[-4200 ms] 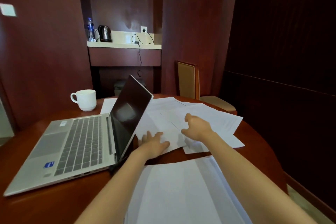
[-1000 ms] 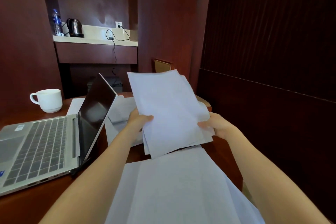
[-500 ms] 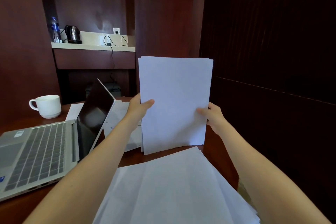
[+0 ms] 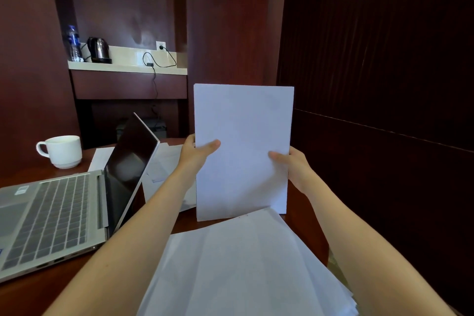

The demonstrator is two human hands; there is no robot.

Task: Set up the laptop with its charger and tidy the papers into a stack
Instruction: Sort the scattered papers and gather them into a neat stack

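You hold the sheaf of papers (image 4: 242,151) upright over the wooden table (image 4: 30,295). Your left hand (image 4: 197,155) pinches its left edge with the thumb across the front, and your right hand (image 4: 292,167) grips the right edge the same way. The edges already look nearly flush. Loosen your grip a little and tap the bottom edge on the wood so stray sheets can settle, then lay it flat. I cannot tell whether that edge touches the table.

Loose sheets (image 4: 243,264) lie fanned just below you, and more sheets (image 4: 164,161) lie beyond the open laptop (image 4: 51,213) at your left, so both need gathering in. A white cup (image 4: 61,151) stands near the laptop. On the ledge (image 4: 123,67) in the dark wood-panelled wall sit a kettle (image 4: 98,50) and a water bottle (image 4: 73,43). A black cable (image 4: 154,64), probably the charger, is plugged in there, well apart from the laptop.
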